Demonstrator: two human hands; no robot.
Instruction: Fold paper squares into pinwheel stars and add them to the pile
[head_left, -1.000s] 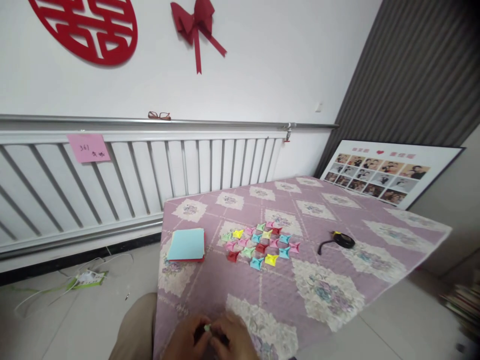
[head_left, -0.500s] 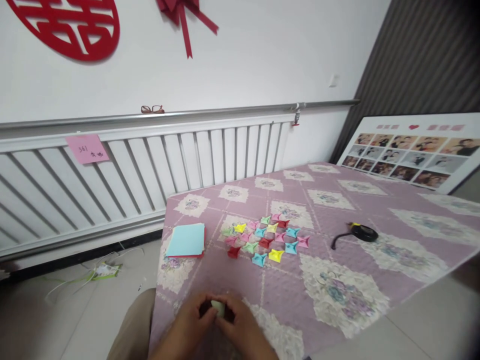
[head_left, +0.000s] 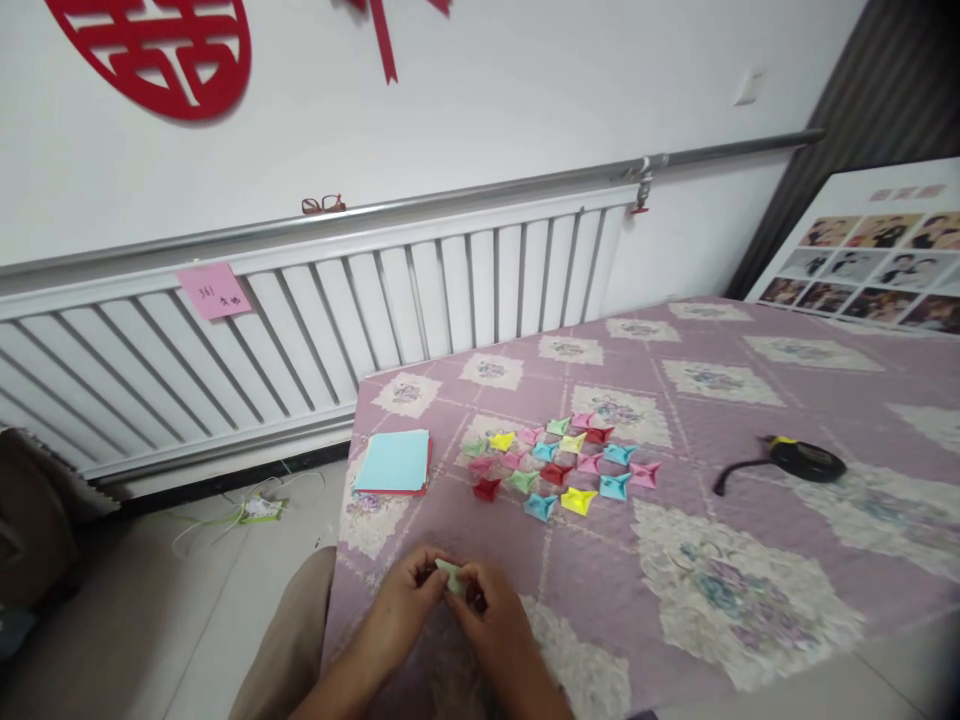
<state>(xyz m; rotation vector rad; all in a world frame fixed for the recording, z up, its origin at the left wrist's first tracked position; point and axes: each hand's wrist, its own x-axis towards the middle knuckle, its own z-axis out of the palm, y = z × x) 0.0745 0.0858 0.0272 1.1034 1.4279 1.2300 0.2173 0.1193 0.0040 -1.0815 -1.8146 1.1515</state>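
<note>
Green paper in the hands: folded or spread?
Folded, apparently: pinched between left hand and right hand, the green paper shows far smaller than the stacked sheets, though nearer. Exact folds: cannot tell.

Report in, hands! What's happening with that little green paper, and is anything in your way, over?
Left hand, right hand: both pinching the paper. Paper small, pale green. Stack and folded shapes lie beyond, touching neither hand.

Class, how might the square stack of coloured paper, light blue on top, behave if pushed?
The stack would probably slide apart, since red edges jut from underneath. Its sheets likely crease easily, as the small folded colourful paper pieces beside it suggest.
</note>
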